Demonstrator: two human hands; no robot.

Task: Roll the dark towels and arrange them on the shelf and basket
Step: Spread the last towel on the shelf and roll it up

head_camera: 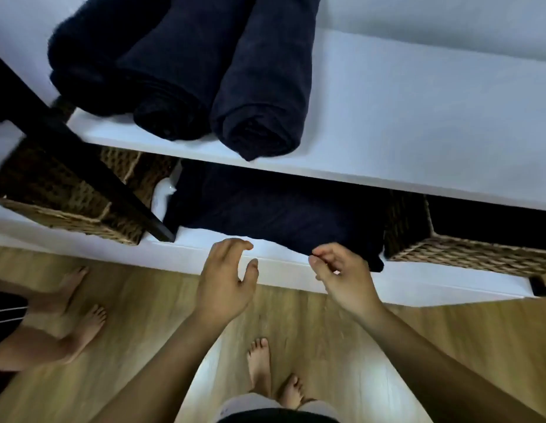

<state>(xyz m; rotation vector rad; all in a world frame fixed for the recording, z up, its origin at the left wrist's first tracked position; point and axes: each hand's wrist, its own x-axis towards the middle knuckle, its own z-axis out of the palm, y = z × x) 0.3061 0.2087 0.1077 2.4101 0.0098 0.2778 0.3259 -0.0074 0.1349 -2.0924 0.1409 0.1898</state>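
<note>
I see three rolled dark towels side by side at the upper shelf's front edge. A flat dark towel lies on the lower shelf, reaching its front edge, between the left basket and the right basket. My left hand hovers loosely spread just before it. My right hand's curled fingers meet its edge; I cannot tell whether they pinch it.

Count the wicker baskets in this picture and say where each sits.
2. One basket sits at the left of the lower shelf, partly behind a dark post; the other basket sits at its right. The upper shelf may hide more.
</note>
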